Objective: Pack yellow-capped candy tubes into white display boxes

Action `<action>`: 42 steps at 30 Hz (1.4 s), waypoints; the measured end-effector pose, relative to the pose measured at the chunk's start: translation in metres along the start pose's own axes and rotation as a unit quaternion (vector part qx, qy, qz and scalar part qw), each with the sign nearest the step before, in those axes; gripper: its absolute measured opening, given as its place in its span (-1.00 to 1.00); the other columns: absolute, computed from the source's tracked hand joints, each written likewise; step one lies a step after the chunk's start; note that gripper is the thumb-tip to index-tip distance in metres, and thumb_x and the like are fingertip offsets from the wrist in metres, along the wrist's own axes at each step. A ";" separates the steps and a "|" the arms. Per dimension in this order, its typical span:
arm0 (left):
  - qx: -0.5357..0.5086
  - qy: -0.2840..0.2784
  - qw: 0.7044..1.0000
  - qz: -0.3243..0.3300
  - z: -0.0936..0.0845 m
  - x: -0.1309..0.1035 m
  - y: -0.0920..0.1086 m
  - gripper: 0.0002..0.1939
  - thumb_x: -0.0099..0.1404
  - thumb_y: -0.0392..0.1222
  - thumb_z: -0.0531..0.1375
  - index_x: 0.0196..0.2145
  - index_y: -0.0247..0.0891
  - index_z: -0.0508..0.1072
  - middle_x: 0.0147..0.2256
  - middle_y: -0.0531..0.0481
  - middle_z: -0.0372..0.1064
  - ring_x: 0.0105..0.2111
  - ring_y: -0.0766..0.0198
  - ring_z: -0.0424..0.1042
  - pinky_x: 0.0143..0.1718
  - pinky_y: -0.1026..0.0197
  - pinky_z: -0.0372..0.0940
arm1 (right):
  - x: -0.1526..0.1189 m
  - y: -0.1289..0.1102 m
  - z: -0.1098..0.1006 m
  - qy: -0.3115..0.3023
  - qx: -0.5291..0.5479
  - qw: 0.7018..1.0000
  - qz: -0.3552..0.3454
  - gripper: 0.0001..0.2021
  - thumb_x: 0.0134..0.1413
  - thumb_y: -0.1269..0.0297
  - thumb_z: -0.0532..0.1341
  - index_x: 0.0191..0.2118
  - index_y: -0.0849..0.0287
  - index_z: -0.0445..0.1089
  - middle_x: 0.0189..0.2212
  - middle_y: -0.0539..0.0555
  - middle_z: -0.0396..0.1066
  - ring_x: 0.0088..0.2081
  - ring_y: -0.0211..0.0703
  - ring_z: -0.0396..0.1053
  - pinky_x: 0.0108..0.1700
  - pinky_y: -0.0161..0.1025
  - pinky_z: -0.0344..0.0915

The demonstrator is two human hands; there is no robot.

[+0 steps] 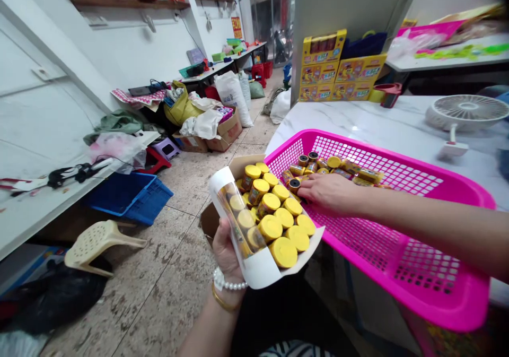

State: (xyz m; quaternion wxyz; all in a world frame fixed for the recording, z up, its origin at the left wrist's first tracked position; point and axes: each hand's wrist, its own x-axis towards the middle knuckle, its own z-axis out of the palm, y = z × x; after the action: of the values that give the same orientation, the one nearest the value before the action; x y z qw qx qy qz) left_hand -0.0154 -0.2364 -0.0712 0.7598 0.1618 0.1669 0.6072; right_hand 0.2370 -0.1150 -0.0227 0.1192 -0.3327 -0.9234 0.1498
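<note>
My left hand [227, 251], with a pearl bracelet and a gold bangle at the wrist, grips an open white box [260, 268] from its left side. Yellow-capped small tubes [271, 227] stand in rows inside it, several also visible through its clear window. My right hand [326, 191] reaches into the pink mesh basket [401, 168], over a pile of similar tubes [344, 166] at its far left end. Its fingertips are at a tube with a dark end [294, 185]; whether they grip it is unclear.
Yellow printed boxes [338, 73] are stacked on the white marbled table [358, 115], with a small fan [465, 110] at the right. A blue crate [131, 195] and a cream stool [97, 243] stand at the left. Sacks and cartons [228, 131] line the wall.
</note>
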 end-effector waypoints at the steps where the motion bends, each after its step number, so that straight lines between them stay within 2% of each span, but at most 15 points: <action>1: 0.002 -0.003 1.000 -0.005 0.000 0.000 0.000 -0.46 0.31 0.19 0.21 0.18 -0.01 0.46 0.26 -0.06 0.36 0.37 -0.18 0.13 0.38 -0.31 -0.01 | 0.001 -0.003 -0.001 -0.001 -0.002 1.000 0.006 -0.92 -0.01 0.41 0.30 -0.44 0.09 0.47 -0.44 0.10 0.48 -0.33 -0.04 0.43 -0.23 -0.13 0.31; 3: 0.005 -0.006 1.000 -0.012 0.001 -0.001 0.001 -0.44 0.29 0.18 0.24 0.19 -0.01 0.44 0.27 -0.08 0.34 0.36 -0.19 0.13 0.38 -0.30 -0.01 | 0.005 -0.011 -0.014 0.002 -0.013 1.000 0.025 -0.95 0.03 0.35 0.30 -0.33 0.10 0.51 -0.42 0.09 0.47 -0.34 -0.05 0.41 -0.25 -0.14 0.30; 5: 0.007 -0.003 1.000 -0.008 0.001 -0.001 0.000 -0.46 0.28 0.17 0.24 0.17 -0.02 0.46 0.27 -0.08 0.34 0.36 -0.19 0.14 0.37 -0.31 0.00 | 0.010 -0.023 -0.037 0.068 0.029 0.996 0.045 -0.83 0.07 0.23 0.31 -0.19 0.10 0.51 -0.36 0.07 0.48 -0.30 -0.07 0.41 -0.24 -0.15 0.30; 8: 0.015 0.000 1.000 -0.002 0.002 0.000 -0.001 -0.51 0.30 0.17 0.22 0.13 0.00 0.49 0.27 -0.05 0.34 0.38 -0.19 0.11 0.37 -0.33 -0.01 | 0.019 -0.047 -0.066 0.172 0.212 0.961 0.036 -0.72 0.05 0.12 0.36 -0.14 0.10 0.48 -0.32 0.03 0.48 -0.30 -0.14 0.40 -0.28 -0.20 0.31; 11: 0.019 -0.017 1.000 0.004 0.005 0.001 -0.001 -0.51 0.32 0.19 0.19 0.12 0.00 0.50 0.27 -0.05 0.34 0.39 -0.19 0.08 0.39 -0.33 -0.06 | 0.027 -0.075 -0.075 0.138 0.384 0.913 0.015 -0.79 0.10 0.20 0.31 -0.15 0.13 0.43 -0.32 0.01 0.50 -0.31 -0.18 0.45 -0.30 -0.23 0.37; 14: 0.014 -0.027 1.000 -0.001 0.008 0.000 -0.002 -0.50 0.32 0.19 0.19 0.13 -0.02 0.50 0.26 -0.06 0.36 0.38 -0.20 0.09 0.39 -0.35 -0.08 | 0.033 -0.094 -0.069 0.119 0.430 0.895 0.015 -0.80 0.07 0.26 0.32 -0.17 0.15 0.42 -0.26 0.04 0.54 -0.21 -0.14 0.50 -0.20 -0.20 0.44; 17: 0.001 -0.020 1.000 -0.002 0.008 0.000 -0.004 -0.49 0.31 0.20 0.19 0.13 -0.02 0.50 0.27 -0.07 0.35 0.38 -0.21 0.10 0.38 -0.36 -0.06 | 0.033 -0.097 -0.064 0.123 0.450 0.884 0.025 -0.80 0.08 0.26 0.33 -0.17 0.15 0.42 -0.25 0.04 0.54 -0.21 -0.14 0.52 -0.18 -0.19 0.46; 20: -0.007 -0.016 1.000 -0.002 0.005 0.000 -0.005 -0.46 0.28 0.21 0.21 0.14 -0.05 0.49 0.28 -0.10 0.33 0.38 -0.22 0.08 0.36 -0.37 -0.03 | 0.029 -0.090 -0.067 0.102 0.486 0.868 0.030 -0.82 0.21 0.18 0.26 -0.12 0.13 0.39 -0.29 0.03 0.55 -0.28 -0.17 0.53 -0.26 -0.21 0.46; 22: -0.003 -0.017 1.000 -0.007 0.003 0.001 -0.005 -0.45 0.28 0.21 0.21 0.14 -0.05 0.49 0.27 -0.10 0.34 0.38 -0.22 0.09 0.36 -0.36 0.00 | 0.027 -0.084 -0.072 0.092 0.438 0.894 -0.004 -0.77 0.26 0.12 0.24 -0.08 0.12 0.44 -0.27 0.04 0.56 -0.28 -0.17 0.52 -0.28 -0.22 0.45; 25: -0.006 -0.014 1.000 -0.001 0.003 0.001 -0.005 -0.48 0.27 0.19 0.24 0.12 -0.04 0.51 0.20 -0.08 0.43 0.36 -0.19 0.15 0.34 -0.34 0.07 | 0.029 -0.083 -0.077 0.092 0.247 0.960 -0.096 -0.76 0.23 0.16 0.27 -0.05 0.11 0.54 -0.19 0.08 0.54 -0.19 -0.14 0.50 -0.17 -0.20 0.43; 29: -0.017 0.019 0.999 0.023 0.006 0.001 -0.003 -0.56 0.24 0.08 0.33 0.07 0.01 0.55 0.08 0.06 0.54 0.28 -0.11 0.30 0.30 -0.23 0.22 | 0.042 -0.100 -0.074 0.076 0.094 0.979 -0.163 -0.64 0.21 0.45 0.21 0.10 0.17 0.49 0.00 0.14 0.51 -0.02 -0.13 0.46 0.00 -0.21 0.37; 32: -0.014 0.045 0.998 0.044 0.004 0.001 -0.003 -0.56 0.21 0.04 0.37 0.05 0.03 0.55 0.03 0.14 0.57 0.24 -0.01 0.36 0.25 -0.11 0.31 | 0.051 -0.110 -0.071 0.029 0.100 0.982 -0.158 -0.52 0.10 0.55 0.23 0.17 0.27 0.41 -0.09 0.13 0.55 -0.11 -0.17 0.48 -0.08 -0.27 0.37; 35: -0.009 0.050 0.997 0.052 -0.001 0.002 -0.004 -0.59 0.23 0.03 0.35 0.04 0.04 0.56 0.01 0.16 0.58 0.23 0.01 0.38 0.21 -0.06 0.36 | 0.054 -0.111 -0.070 -0.003 0.130 0.977 -0.170 -0.55 0.02 0.56 0.27 0.09 0.24 0.48 -0.19 0.08 0.55 -0.23 -0.23 0.46 -0.19 -0.31 0.36; 40: -0.004 0.043 0.998 0.050 -0.005 0.004 -0.006 -0.52 0.22 0.08 0.34 0.10 0.06 0.52 0.08 0.08 0.54 0.26 -0.04 0.33 0.24 -0.16 0.31 | 0.046 -0.099 -0.066 0.021 0.261 0.956 -0.132 -0.65 0.16 0.45 0.24 0.08 0.24 0.46 -0.12 0.08 0.56 -0.16 -0.25 0.50 -0.12 -0.31 0.41; 42: 0.000 0.036 0.998 0.044 -0.005 0.005 -0.007 -0.50 0.23 0.11 0.34 0.11 0.05 0.51 0.08 0.05 0.54 0.28 -0.06 0.31 0.27 -0.19 0.27 | 0.043 -0.099 -0.060 0.049 0.261 0.958 -0.112 -0.70 0.15 0.47 0.22 0.01 0.24 0.48 -0.17 0.07 0.58 -0.18 -0.26 0.51 -0.13 -0.32 0.41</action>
State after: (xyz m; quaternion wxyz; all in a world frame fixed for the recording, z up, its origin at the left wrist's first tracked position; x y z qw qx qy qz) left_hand -0.0106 -0.2332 -0.0791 0.7258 0.1466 0.1870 0.6456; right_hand 0.1666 -0.1475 0.0736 0.2633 -0.1912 -0.8766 0.3545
